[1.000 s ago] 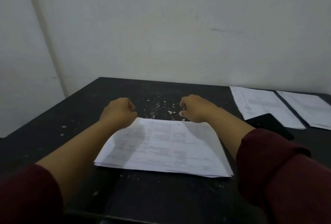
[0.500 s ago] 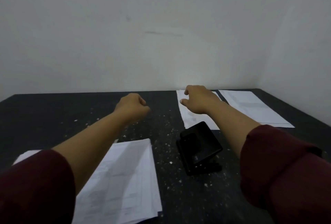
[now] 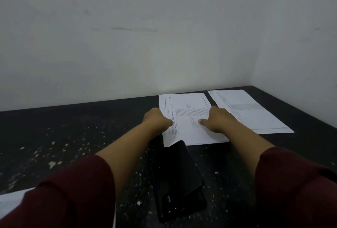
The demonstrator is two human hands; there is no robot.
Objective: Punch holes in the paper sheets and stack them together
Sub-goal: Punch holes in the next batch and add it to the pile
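A stack of printed paper sheets [image 3: 186,118] lies on the far side of the black table [image 3: 73,136]. My left hand [image 3: 156,120] is curled at the stack's left edge with its thumb on top of the paper. At the right edge my right hand [image 3: 218,120] has its thumb pressed on the sheet and its fingers curled by the edge. A black hole punch [image 3: 175,178] sits just in front of the stack, between my forearms. Only a white corner of another paper stack [image 3: 11,198] shows at the lower left, mostly hidden by my left sleeve.
A second stack of printed sheets [image 3: 251,113] lies to the right, near the corner of the walls. Small white paper punch scraps [image 3: 52,164] are scattered over the table's left and middle. The table's back edge meets the wall.
My view has swung right, away from the stack on the left. Both hands have reached forward past the hole punch onto the far stack of sheets and taken hold of its side edges.
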